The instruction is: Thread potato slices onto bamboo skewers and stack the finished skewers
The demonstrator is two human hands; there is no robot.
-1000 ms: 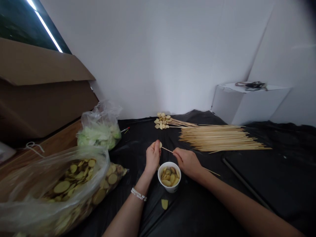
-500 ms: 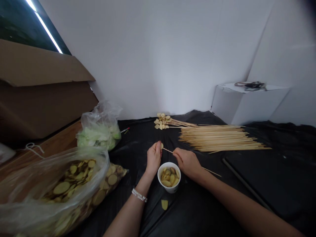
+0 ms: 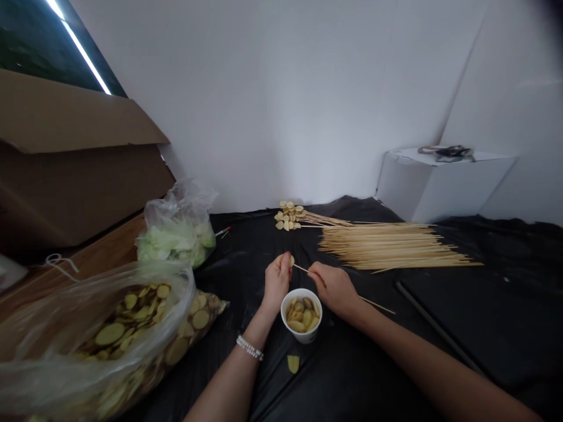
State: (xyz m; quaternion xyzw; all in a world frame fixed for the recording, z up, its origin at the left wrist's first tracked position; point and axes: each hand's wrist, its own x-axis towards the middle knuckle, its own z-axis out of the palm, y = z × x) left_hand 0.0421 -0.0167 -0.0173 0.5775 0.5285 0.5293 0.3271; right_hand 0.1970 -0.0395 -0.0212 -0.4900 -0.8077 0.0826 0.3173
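My left hand (image 3: 277, 282) is closed on a small pale potato slice (image 3: 292, 261), pinched at the fingertips. The tip of a thin wooden skewer (image 3: 301, 268) meets that slice; whether it pierces through I cannot tell. My right hand (image 3: 333, 288) is wrapped round the skewer, whose far end sticks out behind the wrist. Just below, between my forearms, stands a white paper cup (image 3: 301, 339) filled with potato slices (image 3: 303, 315). One loose slice (image 3: 293, 364) lies on the black sheet in front of the cup.
Skewers threaded with slices (image 3: 289, 215) lie by the wall, beside a wide row of bare skewers (image 3: 396, 246). At left are a plastic bag of potato slices (image 3: 109, 334), a bag of pale green vegetable pieces (image 3: 176, 237) and a cardboard box (image 3: 79, 170). A white box (image 3: 440, 181) stands back right.
My left hand has shifted slightly right, toward my right hand, with the slice further along the skewer's end. My right hand has hardly moved.
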